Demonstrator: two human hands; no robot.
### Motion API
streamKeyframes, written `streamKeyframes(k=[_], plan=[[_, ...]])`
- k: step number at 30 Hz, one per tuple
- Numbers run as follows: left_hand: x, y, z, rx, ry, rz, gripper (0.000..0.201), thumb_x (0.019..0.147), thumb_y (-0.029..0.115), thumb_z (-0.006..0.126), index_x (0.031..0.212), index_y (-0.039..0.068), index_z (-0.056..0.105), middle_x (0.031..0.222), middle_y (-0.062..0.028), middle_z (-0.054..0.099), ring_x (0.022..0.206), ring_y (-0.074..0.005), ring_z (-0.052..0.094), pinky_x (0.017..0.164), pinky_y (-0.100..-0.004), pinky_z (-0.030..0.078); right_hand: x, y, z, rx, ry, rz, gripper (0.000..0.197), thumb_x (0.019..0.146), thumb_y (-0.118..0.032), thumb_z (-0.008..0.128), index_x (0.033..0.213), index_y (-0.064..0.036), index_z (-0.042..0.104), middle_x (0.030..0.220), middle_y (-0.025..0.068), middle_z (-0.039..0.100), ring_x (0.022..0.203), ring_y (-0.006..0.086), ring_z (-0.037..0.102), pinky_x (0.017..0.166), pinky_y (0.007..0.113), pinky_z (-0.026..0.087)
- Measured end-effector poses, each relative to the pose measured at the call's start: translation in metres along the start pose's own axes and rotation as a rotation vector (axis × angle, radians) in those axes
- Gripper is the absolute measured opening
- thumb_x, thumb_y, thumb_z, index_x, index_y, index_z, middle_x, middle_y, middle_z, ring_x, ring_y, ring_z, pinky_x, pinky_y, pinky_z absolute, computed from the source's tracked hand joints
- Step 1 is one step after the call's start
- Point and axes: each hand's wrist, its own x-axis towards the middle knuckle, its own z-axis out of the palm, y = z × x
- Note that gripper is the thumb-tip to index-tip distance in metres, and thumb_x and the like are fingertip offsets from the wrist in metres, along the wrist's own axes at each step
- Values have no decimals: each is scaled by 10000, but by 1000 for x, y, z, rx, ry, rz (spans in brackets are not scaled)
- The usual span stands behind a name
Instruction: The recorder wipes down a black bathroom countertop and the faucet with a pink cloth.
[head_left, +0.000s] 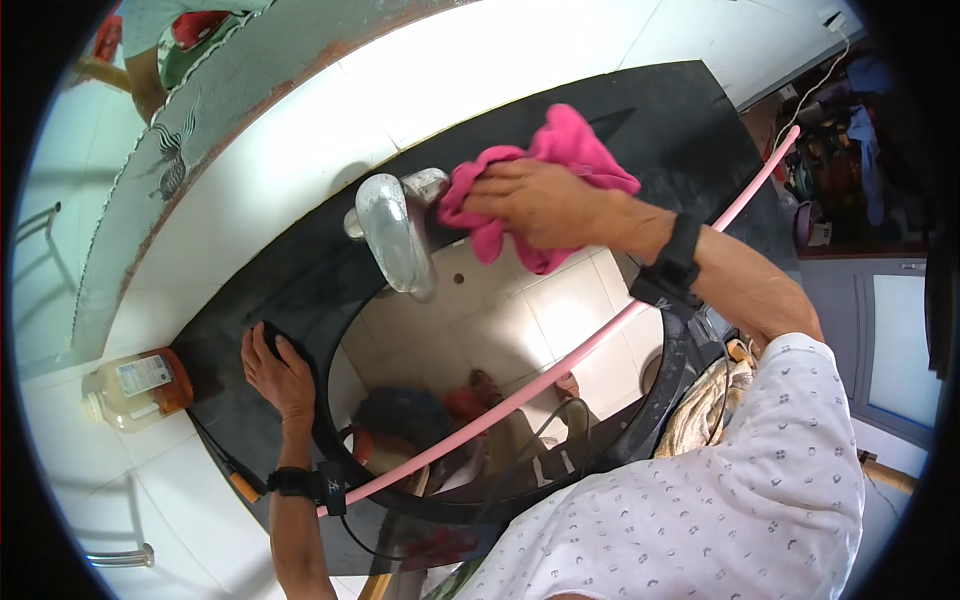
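My right hand (545,203) grips a bunched pink cloth (590,150) over the far side of a black countertop (660,110). Its fingers press the cloth close against the base of a whitish, worn metal faucet (393,235). Part of the cloth hangs over the far rim of an oval opening, through which a tiled floor shows. To the left of that opening, my left hand (280,375) lies on the counter with its fingers apart, over a dark patch that I cannot make out.
A pink rod (480,425) slants across the opening, passing beneath my right forearm. At the left stands a plastic bottle (140,388) of amber liquid. A mirror (130,230) leans along the white tiled wall. Patterned fabric (703,405) hangs at the right edge.
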Motion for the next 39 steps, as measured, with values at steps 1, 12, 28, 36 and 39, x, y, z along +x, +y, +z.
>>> streamKeyframes(k=[1, 12, 28, 36, 39], plan=[[1, 1, -4, -15, -1, 13, 378, 911, 241, 455, 1226, 33, 488, 1267, -183, 458, 1198, -353, 406, 1003, -445, 294, -7, 8, -5, -24, 37, 23, 467, 749, -47, 564, 1201, -169, 561, 1100, 69, 605, 1104, 224, 526, 904, 355, 422], [0, 2, -5, -13, -27, -22, 379, 917, 231, 453, 1246, 44, 476, 1299, -181, 434, 1220, -350, 388, 1018, -446, 273, 32, 10, 22, 159, 197, 108, 615, 649, 85, 562, 1233, -99, 502, 1212, 77, 538, 1202, 312, 448, 979, 352, 409], [1, 5, -5, 23, -46, -7, 384, 938, 252, 402, 1254, 44, 467, 1313, -169, 425, 1224, -336, 390, 1013, -447, 280, -135, 144, -62, 72, 105, 778, 573, 704, 68, 488, 1258, -76, 487, 1271, 152, 500, 1229, 323, 419, 1039, 365, 337], [-1, -6, -3, 63, -73, -34, 395, 943, 257, 396, 1266, 40, 460, 1317, -170, 423, 1228, -342, 389, 1008, -456, 278, -89, 117, -32, 41, 126, 380, 497, 719, -30, 563, 1210, -102, 524, 1241, 129, 520, 1172, 318, 458, 1014, 379, 357], [2, -5, -3, 56, -75, -24, 403, 948, 271, 388, 1274, 45, 458, 1324, -169, 417, 1236, -340, 383, 1008, -462, 274, -123, 156, -48, 7, 101, 584, 539, 728, 13, 530, 1256, -91, 484, 1280, 156, 488, 1230, 328, 417, 1045, 383, 329]])
